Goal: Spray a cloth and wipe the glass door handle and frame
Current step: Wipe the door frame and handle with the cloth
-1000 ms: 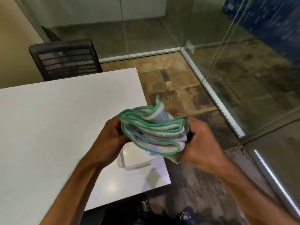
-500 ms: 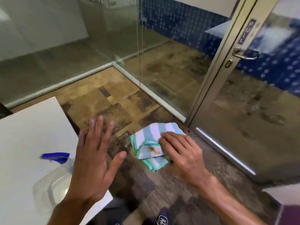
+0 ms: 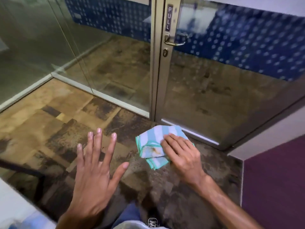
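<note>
reading downward, a small dark plate [image 3: 169, 17] on the metal door frame [image 3: 162, 66] said "pull", just above the curved metal door handle [image 3: 175, 40]. the right hand [image 3: 180, 153] gripped a folded striped cloth with green edge and a brown stain [image 3: 155, 146], well below the handle. the left hand [image 3: 95, 171] was empty, palm down, fingers spread wide.

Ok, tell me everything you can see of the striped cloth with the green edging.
The striped cloth with green stitched edging is soft fabric in pale blue and white bands, folded into a thick wad of several layers. A brownish stain marks its lower face. The right hand grips it, fingers spread flat over its right side. It is held in the air, below the metal door handle.
</note>
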Demonstrator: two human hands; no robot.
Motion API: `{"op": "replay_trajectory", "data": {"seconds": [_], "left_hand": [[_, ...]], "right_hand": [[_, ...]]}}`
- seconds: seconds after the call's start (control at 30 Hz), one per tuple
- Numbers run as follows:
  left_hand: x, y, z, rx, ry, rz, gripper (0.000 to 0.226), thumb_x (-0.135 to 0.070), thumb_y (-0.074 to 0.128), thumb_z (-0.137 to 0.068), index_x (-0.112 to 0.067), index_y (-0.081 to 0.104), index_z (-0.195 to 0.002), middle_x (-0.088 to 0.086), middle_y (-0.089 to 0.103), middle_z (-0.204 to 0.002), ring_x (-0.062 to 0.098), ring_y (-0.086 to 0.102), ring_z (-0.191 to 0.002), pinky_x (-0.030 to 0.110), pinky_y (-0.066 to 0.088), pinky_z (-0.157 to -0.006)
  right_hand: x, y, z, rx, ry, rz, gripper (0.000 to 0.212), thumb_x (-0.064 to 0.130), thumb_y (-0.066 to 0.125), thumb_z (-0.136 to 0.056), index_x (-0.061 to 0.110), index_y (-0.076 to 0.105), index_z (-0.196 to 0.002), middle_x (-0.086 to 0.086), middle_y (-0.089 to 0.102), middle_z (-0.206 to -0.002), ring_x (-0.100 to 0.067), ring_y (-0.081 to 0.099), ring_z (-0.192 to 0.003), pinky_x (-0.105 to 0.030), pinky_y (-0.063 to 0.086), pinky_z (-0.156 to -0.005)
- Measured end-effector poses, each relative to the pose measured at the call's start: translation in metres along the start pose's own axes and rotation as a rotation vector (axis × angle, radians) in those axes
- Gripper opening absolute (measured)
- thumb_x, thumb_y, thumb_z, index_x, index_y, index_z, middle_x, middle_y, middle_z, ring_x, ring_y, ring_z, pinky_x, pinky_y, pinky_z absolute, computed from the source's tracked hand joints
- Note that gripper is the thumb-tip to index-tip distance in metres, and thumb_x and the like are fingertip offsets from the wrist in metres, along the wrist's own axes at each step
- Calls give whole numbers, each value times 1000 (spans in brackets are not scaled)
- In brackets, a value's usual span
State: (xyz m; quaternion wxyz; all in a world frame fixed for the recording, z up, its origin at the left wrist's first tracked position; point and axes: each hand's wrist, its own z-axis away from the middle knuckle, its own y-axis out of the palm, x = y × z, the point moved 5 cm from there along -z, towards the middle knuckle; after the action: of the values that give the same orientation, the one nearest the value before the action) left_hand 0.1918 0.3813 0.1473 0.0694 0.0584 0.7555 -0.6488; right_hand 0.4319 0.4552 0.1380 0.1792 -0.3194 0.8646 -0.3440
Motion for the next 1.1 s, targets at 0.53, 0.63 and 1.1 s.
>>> {"op": "replay_trajectory", "data": {"seconds": [0.53,0.63,1.1], "left_hand": [[46,49,-210,125,-1,48,81,-74,6,-96,-35,-13,-164,10,-21,-173,28,-20,-160,65,5,-129],[61,52,-254,145,44,63,81,-77,-1,-93,-38,-22,-161,9,-29,-171,26,-27,-158,62,2,-130],[83,51,-396,66,280,98,82,-80,-2,-95,-35,-12,-164,8,-21,-174,26,-17,-161,61,8,-130]], "right_hand": [[-69,113,-90,75,300,93,42,-5,41,-95,3,76,-115,-13,75,-121,-30,73,-110,-38,59,-84],[-78,135,-117,110,347,127,46,-10,43,-87,4,76,-117,-13,75,-121,-30,74,-108,-36,58,-80],[-127,196,-204,128,541,205,61,-15,70,-63,5,74,-120,-12,74,-121,-30,73,-107,-36,51,-75]]}}
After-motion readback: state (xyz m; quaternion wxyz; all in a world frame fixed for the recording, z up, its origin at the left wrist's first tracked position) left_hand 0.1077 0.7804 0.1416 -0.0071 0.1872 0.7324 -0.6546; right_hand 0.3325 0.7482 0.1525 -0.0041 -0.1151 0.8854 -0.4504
